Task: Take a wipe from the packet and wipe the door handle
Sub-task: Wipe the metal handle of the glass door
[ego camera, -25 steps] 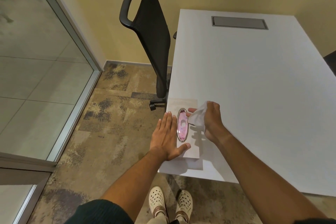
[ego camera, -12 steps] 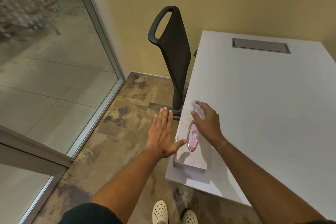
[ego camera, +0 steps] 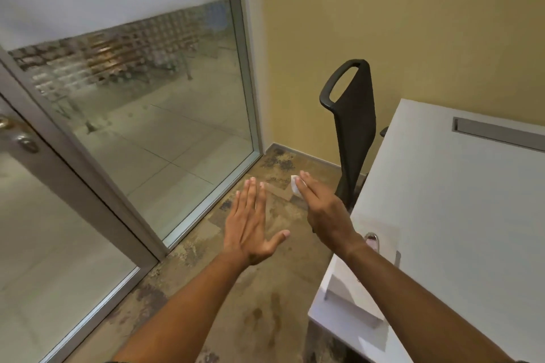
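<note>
The right hand [ego camera: 326, 212] holds the wipe [ego camera: 295, 186], bunched white beneath its fingertips; only a small edge shows, so the exact grip cannot be told. The left hand [ego camera: 250, 224] hangs flat and empty, fingers straight. The wipe looks light, limp and probably damp, best kept wadded against the fingers. The door handle [ego camera: 11, 127] sits at nine o'clock, brassy and probably rigid. The packet [ego camera: 380, 247] lies on the surface [ego camera: 472, 230] at four o'clock.
</note>
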Action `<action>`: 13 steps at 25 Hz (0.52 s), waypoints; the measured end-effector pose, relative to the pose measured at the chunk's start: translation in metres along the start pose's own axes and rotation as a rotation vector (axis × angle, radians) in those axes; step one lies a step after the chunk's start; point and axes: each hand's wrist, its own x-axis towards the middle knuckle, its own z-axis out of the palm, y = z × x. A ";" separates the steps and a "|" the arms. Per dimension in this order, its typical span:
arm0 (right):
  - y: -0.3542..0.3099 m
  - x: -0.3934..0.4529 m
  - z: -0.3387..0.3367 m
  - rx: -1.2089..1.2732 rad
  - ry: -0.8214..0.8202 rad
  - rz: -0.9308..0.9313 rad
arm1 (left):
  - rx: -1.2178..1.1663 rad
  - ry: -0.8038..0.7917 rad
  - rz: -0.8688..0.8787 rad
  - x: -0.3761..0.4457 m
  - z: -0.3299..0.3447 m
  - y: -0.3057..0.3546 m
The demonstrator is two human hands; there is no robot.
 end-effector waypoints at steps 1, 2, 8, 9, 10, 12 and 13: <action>-0.013 0.009 0.004 0.010 0.011 -0.047 | 0.004 0.016 -0.028 -0.007 -0.004 -0.015; -0.026 0.018 0.009 0.017 0.011 -0.094 | 0.010 0.031 -0.056 -0.015 -0.010 -0.028; -0.127 0.071 0.055 0.018 -0.020 -0.375 | 0.033 0.089 -0.234 -0.080 -0.041 -0.129; -0.147 0.080 0.064 0.022 -0.023 -0.412 | 0.036 0.098 -0.262 -0.094 -0.046 -0.148; -0.168 0.088 0.072 0.026 -0.021 -0.441 | 0.038 0.104 -0.288 -0.106 -0.051 -0.167; -0.209 0.106 0.087 0.044 0.003 -0.491 | 0.044 0.119 -0.332 -0.132 -0.060 -0.204; -0.232 0.116 0.094 0.057 0.015 -0.512 | 0.048 0.129 -0.353 -0.145 -0.065 -0.224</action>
